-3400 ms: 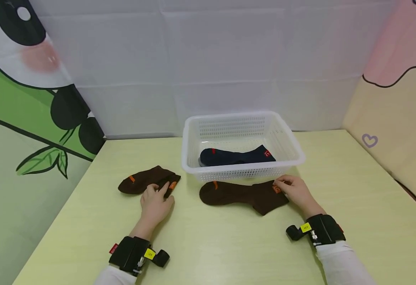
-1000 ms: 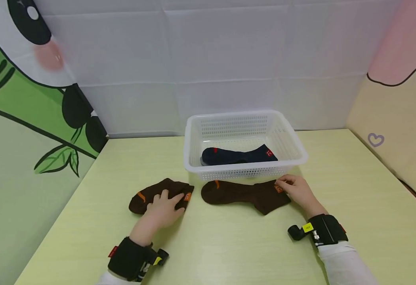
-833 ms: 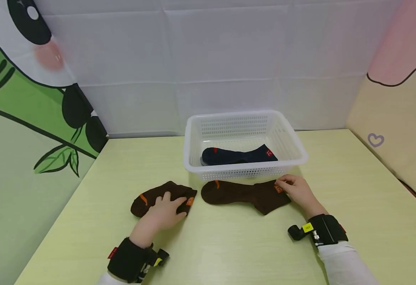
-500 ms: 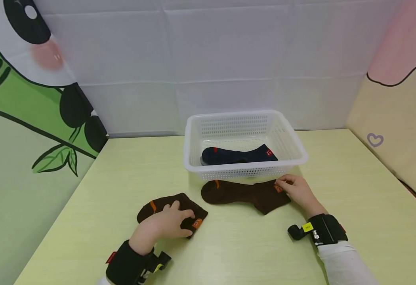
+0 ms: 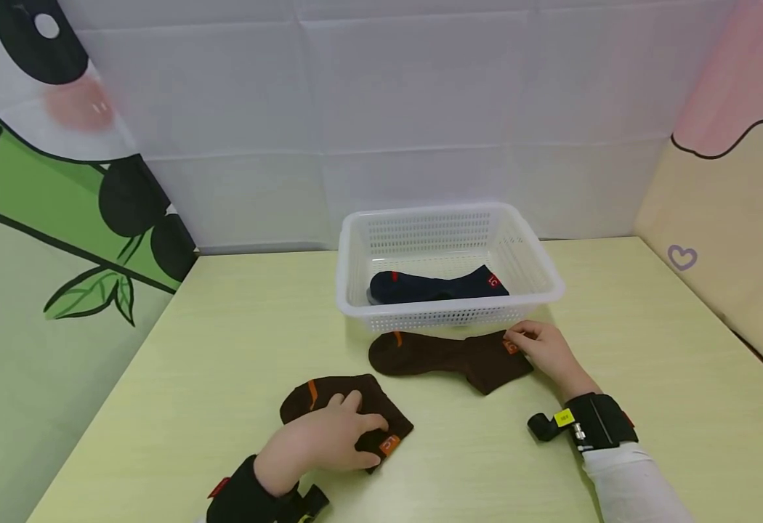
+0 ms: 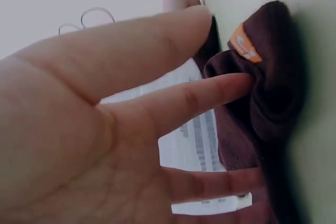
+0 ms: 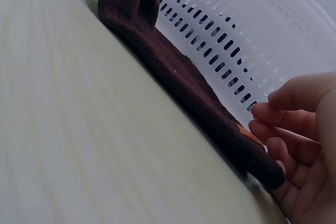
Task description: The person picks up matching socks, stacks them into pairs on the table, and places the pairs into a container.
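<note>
Two brown socks with orange marks lie on the table in the head view. My left hand [image 5: 329, 439] rests over the left sock [image 5: 371, 398], fingers spread. In the left wrist view, straight fingers of the left hand [image 6: 121, 140] press into the rumpled sock [image 6: 275, 72] while the thumb stays off it. The right sock [image 5: 424, 356] lies lengthwise in front of the basket. At its cuff is my right hand [image 5: 545, 352]. The right wrist view has the right hand [image 7: 307, 135] loosely bent, touching the cuff end of the sock [image 7: 176, 72] without a visible pinch.
A white perforated basket [image 5: 450, 304] stands behind the right sock, with a dark navy sock [image 5: 427, 288] in it. The pale table [image 5: 473, 457] meets a white backdrop [image 5: 414, 94] at the back. Printed side panels flank it.
The left hand has slid the left sock toward me and to the right, and the sock has turned slightly. The right hand and right sock stay about where they were.
</note>
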`<state>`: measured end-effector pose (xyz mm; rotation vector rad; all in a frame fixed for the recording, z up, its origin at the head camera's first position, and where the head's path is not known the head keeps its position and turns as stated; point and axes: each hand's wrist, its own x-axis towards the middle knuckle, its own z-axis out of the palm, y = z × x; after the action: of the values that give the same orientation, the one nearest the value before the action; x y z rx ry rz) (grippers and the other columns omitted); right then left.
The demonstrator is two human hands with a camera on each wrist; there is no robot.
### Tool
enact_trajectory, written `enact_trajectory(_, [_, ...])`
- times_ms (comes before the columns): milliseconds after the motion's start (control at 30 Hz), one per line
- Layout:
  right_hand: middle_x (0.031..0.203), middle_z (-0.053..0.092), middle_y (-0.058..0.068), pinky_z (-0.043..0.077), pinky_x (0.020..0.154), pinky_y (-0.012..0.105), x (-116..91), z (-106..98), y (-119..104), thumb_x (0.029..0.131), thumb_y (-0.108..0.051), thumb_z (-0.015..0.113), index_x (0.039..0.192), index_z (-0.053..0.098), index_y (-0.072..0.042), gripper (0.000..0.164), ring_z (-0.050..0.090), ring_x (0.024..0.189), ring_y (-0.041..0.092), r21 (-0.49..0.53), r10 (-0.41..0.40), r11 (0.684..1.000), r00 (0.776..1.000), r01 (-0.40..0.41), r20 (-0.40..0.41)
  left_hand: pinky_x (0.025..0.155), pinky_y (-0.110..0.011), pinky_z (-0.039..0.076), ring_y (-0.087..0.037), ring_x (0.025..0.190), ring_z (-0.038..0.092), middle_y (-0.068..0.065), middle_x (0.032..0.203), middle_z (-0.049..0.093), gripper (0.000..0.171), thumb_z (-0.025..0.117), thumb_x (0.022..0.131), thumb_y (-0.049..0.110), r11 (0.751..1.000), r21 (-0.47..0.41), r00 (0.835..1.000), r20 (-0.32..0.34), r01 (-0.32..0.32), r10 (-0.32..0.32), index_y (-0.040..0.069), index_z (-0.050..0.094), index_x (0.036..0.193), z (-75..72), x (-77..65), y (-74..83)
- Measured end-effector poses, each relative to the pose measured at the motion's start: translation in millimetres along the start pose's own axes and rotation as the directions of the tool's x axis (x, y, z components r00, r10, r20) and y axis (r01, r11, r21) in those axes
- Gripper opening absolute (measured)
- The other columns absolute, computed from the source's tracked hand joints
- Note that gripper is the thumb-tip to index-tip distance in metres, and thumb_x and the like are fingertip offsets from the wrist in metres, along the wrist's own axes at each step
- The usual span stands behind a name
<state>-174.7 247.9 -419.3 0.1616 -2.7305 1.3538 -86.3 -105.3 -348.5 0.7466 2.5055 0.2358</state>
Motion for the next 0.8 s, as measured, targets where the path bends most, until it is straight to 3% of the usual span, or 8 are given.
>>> enact_trajectory(133, [0.085, 0.068, 0.014, 0.044, 0.065, 0.021, 0.9, 0.7, 1.6, 0.091, -0.012, 0.059, 0.091, 0.07, 0.005, 0.02, 0.053, 0.071, 0.002, 0.001, 0.002, 1.0, 1.0, -0.002, 0.003, 0.085, -0.042, 0.046, -0.03, 0.112, 0.044, -0.01, 0.117, 0.046, 0.045, 0.068, 0.083, 0.041, 0.997, 0.039, 0.998, 0.001, -0.06, 0.06, 0.03, 0.058, 0.125, 3.8, -0.4, 7.1])
enact_trajectory(333, [0.085, 0.068, 0.013, 0.044, 0.065, 0.02, 1.2, -1.0, 1.6, 0.091, -0.014, 0.059, 0.093, 0.069, 0.005, 0.021, 0.052, 0.071, 0.001, 0.013, 0.004, 1.0, 1.0, -0.004, 0.017, 0.079, -0.031, 0.044, -0.021, 0.097, 0.038, -0.004, 0.105, 0.041, 0.051, 0.067, 0.083, 0.043, 0.99, 0.051, 0.991, -0.015, -0.133, 0.134, 0.03, 0.055, 0.131, 8.7, 3.0, 10.4])
enact_trajectory(500, [0.078, 0.062, 0.0, 0.042, 0.066, 0.019, 0.4, -7.0, 0.3, 0.093, -0.014, 0.057, 0.099, 0.066, 0.01, 0.026, 0.05, 0.072, 0.001, 0.148, 0.037, 0.988, 0.998, -0.044, 0.054, 0.081, -0.031, 0.043, -0.02, 0.097, 0.038, -0.004, 0.107, 0.041, 0.05, 0.063, 0.087, 0.045, 0.986, 0.076, 0.988, -0.03, -0.15, 0.153, 0.031, 0.053, 0.133, 13.0, 8.3, 14.9])
enact_trajectory(600, [0.078, 0.061, -0.003, 0.044, 0.068, 0.019, 0.9, -9.5, -2.6, 0.093, -0.012, 0.056, 0.102, 0.063, 0.014, 0.028, 0.053, 0.072, 0.001, 0.214, 0.033, 0.975, 0.995, -0.053, 0.095, 0.078, -0.03, 0.041, -0.018, 0.094, 0.035, -0.002, 0.104, 0.039, 0.05, 0.061, 0.088, 0.045, 0.984, 0.082, 0.986, -0.036, -0.157, 0.16, 0.03, 0.051, 0.135, 15.3, 11.0, 16.9])
enact_trajectory(800, [0.081, 0.063, 0.004, 0.048, 0.067, 0.024, 2.7, -10.1, -19.0, 0.093, -0.01, 0.056, 0.101, 0.063, 0.013, 0.025, 0.055, 0.07, 0.005, 0.191, -0.045, 0.982, 0.978, 0.006, 0.204, 0.077, -0.023, 0.038, -0.015, 0.09, 0.03, 0.001, 0.098, 0.036, 0.048, 0.059, 0.09, 0.042, 0.982, 0.028, 0.98, -0.066, -0.186, 0.188, 0.025, 0.052, 0.135, 18.8, 12.9, 18.5])
